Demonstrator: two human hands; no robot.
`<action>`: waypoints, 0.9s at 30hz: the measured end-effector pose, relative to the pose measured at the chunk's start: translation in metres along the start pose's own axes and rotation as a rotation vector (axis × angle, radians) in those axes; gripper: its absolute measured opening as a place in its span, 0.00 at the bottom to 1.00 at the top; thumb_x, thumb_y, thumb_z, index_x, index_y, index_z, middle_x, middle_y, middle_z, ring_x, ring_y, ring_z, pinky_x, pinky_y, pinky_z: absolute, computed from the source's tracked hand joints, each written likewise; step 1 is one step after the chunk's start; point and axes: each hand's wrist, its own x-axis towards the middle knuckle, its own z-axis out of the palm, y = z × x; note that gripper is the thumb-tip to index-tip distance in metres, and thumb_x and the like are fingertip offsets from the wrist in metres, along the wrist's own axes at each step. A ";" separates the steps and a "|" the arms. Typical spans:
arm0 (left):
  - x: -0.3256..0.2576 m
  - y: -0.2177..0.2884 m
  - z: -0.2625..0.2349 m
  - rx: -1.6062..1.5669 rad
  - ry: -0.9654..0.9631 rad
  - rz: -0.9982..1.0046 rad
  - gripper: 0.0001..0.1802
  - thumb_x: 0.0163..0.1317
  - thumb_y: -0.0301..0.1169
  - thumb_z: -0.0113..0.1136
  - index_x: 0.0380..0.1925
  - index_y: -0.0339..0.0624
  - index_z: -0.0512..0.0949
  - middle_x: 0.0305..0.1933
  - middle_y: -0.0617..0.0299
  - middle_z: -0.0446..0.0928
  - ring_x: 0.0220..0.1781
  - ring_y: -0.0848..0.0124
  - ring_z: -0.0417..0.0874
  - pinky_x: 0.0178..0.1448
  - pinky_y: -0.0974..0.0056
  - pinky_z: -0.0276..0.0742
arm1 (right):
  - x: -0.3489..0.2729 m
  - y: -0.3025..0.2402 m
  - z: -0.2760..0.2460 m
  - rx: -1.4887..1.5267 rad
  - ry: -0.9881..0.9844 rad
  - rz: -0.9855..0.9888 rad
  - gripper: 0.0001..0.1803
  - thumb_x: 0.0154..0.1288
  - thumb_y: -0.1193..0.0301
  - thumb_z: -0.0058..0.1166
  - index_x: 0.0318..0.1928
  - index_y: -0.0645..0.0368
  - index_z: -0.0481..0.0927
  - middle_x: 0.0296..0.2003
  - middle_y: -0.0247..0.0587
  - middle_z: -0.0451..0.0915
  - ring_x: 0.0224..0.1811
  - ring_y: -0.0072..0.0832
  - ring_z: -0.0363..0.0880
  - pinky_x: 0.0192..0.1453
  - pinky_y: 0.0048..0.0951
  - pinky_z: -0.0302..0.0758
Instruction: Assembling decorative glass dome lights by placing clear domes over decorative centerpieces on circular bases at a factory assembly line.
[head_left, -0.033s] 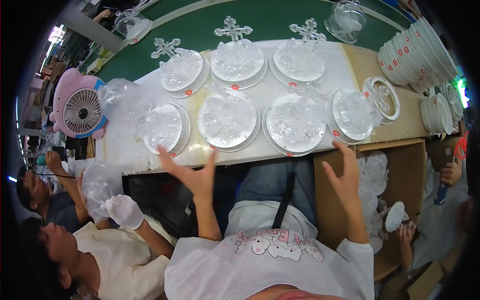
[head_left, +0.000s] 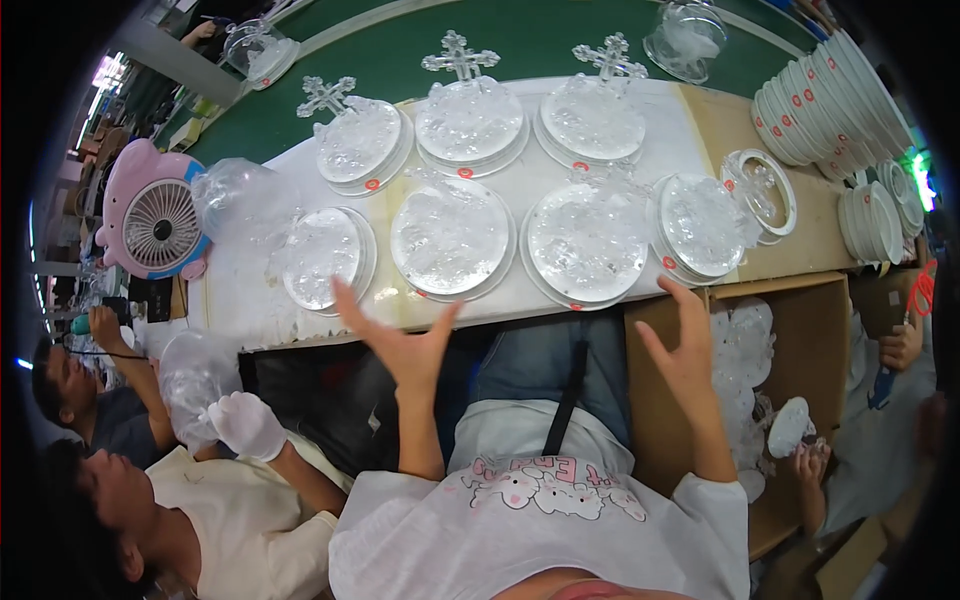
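My left hand [head_left: 400, 345] is spread open, holding nothing, just below the clear round dish [head_left: 450, 235] at the white table [head_left: 240, 300] edge. My right hand [head_left: 690, 350] is open too, under another dish [head_left: 585, 240]. A careless sweep could knock either off.

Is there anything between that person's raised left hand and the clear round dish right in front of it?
Nothing visible. The left hand is open and empty, fingers spread, just short of the clear round dish near the white table edge. The right hand is likewise open, below another dish.
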 end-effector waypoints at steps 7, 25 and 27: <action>0.010 0.003 0.042 -0.244 -0.112 -0.137 0.72 0.30 0.44 0.81 0.67 0.34 0.38 0.70 0.43 0.39 0.73 0.49 0.41 0.74 0.50 0.42 | 0.011 -0.006 0.022 0.055 -0.066 -0.042 0.49 0.47 0.65 0.69 0.66 0.65 0.56 0.58 0.55 0.67 0.58 0.49 0.67 0.60 0.39 0.65; 0.001 -0.017 0.040 -0.217 0.056 0.023 0.58 0.43 0.36 0.75 0.67 0.36 0.44 0.71 0.44 0.41 0.74 0.49 0.43 0.73 0.46 0.48 | 0.018 0.051 -0.010 -0.272 0.494 0.016 0.48 0.41 0.69 0.72 0.62 0.66 0.58 0.59 0.55 0.63 0.59 0.48 0.64 0.61 0.43 0.61; -0.002 -0.022 0.040 -0.144 0.072 0.076 0.57 0.44 0.37 0.74 0.67 0.37 0.44 0.70 0.44 0.43 0.74 0.48 0.43 0.73 0.45 0.47 | 0.025 0.060 -0.009 -0.277 0.434 0.004 0.55 0.41 0.66 0.73 0.65 0.67 0.51 0.62 0.58 0.59 0.62 0.49 0.60 0.64 0.44 0.58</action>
